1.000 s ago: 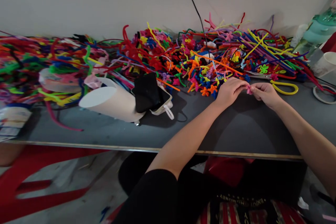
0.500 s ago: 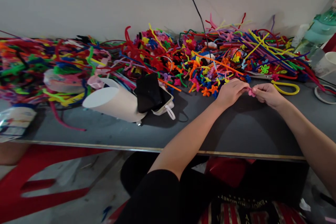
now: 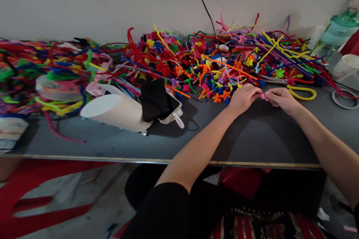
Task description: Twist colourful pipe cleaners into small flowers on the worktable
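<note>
The pink piece (image 3: 264,96) looked soft and fuzzy, with small round bumps. It sat just left of the yellow handle of the scissors (image 3: 303,98), over the smooth, dark table (image 3: 260,138). It was too small and too covered by fingers to tell which way it pointed or which way its long side ran.

The left hand (image 3: 244,97) was left of the scissors, with its back up and its fingers bent toward the right. Its thumb and fingertips pinched one side of the pink piece. The right hand (image 3: 282,99) was just in front of the scissors, curled in toward the left, and it pinched the other side. Both arms reached forward and slanted in.

Behind and left of the scissors was a big messy pile of fuzzy sticks (image 3: 280,50), thin and bendy. Orange flowers (image 3: 217,98) with fuzzy petals lay left of the scissors, too. Well to the left lay a smooth white tube (image 3: 123,114) with a slanted end, and a flat black phone (image 3: 153,100) leaned on it.
</note>
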The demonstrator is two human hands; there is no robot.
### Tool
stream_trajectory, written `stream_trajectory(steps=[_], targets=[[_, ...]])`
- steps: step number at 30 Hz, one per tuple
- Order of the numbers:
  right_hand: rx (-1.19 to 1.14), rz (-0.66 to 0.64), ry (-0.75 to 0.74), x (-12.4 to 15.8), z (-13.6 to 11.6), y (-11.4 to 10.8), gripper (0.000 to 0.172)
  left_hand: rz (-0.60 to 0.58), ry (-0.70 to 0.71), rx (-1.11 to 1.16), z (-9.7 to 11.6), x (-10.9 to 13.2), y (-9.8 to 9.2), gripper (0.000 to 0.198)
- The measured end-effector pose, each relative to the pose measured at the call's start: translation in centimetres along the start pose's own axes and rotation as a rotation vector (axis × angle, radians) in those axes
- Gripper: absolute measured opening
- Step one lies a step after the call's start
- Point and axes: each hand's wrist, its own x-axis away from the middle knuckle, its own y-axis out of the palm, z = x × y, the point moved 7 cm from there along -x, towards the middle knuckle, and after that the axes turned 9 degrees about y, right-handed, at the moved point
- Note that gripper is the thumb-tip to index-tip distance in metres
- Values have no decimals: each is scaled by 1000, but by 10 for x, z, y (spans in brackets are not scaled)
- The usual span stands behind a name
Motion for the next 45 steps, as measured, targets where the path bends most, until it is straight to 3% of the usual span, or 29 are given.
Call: stream_trajectory(steps=[3, 7, 10, 17, 23, 28, 31, 35, 40, 45], targets=[[26, -5, -49, -1, -2, 0, 50, 61, -101, 112, -5, 1, 0, 32], [93, 112, -136, -1, -7, -7, 51, 152, -324, 393, -14, 5, 6, 43], [143, 180, -202, 2, -13, -8, 50, 165, -406, 522, -16, 7, 13, 38], [220, 243, -210, 3, -14, -9, 50, 160, -389, 378, -12, 3, 6, 14], [188, 222, -193, 2, -11, -7, 46, 139, -389, 249, -9, 3, 7, 16], [160, 212, -199, 0, -8, -6, 45, 158, -417, 283, -13, 5, 7, 26], [147, 183, -197, 3, -12, -3, 43, 117, -376, 293, -15, 4, 3, 30], [104, 119, -153, 8, -16, 1, 42, 71, -202, 219, -14, 0, -5, 27], [51, 14, -87, 5, -12, 2, 39, 97, 99, 69, 1, -2, -10, 26], [38, -69, -43, 3, -6, 1, 37, 38, 215, -55, 12, -3, -15, 28]])
